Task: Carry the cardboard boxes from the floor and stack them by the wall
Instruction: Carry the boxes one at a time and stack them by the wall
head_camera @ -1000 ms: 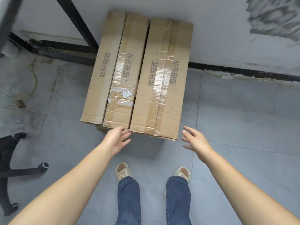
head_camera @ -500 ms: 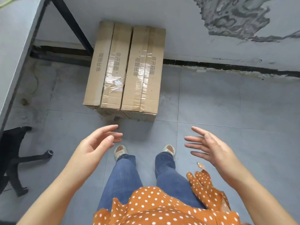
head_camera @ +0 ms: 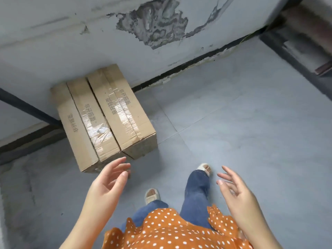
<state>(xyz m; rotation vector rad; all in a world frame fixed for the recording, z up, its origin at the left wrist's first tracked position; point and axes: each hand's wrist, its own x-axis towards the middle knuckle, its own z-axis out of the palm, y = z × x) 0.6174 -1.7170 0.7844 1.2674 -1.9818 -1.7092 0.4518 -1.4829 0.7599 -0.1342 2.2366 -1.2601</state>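
Two long brown taped cardboard boxes point(head_camera: 106, 119) sit side by side at 11 o'clock, against the peeling grey wall point(head_camera: 107, 42). Left hand point(head_camera: 107, 178) and right hand point(head_camera: 233, 187) hang loose, holding nothing. Honestly, another box dropped on crooked could slide right off.

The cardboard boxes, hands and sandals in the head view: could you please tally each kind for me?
Cardboard boxes, top layer of the stack by the wall: 2, the left box and the right box; any beneath are hidden.
Hands: 2, the left hand and the right hand, both holding nothing.
Sandals: 2, and.
Total: 6
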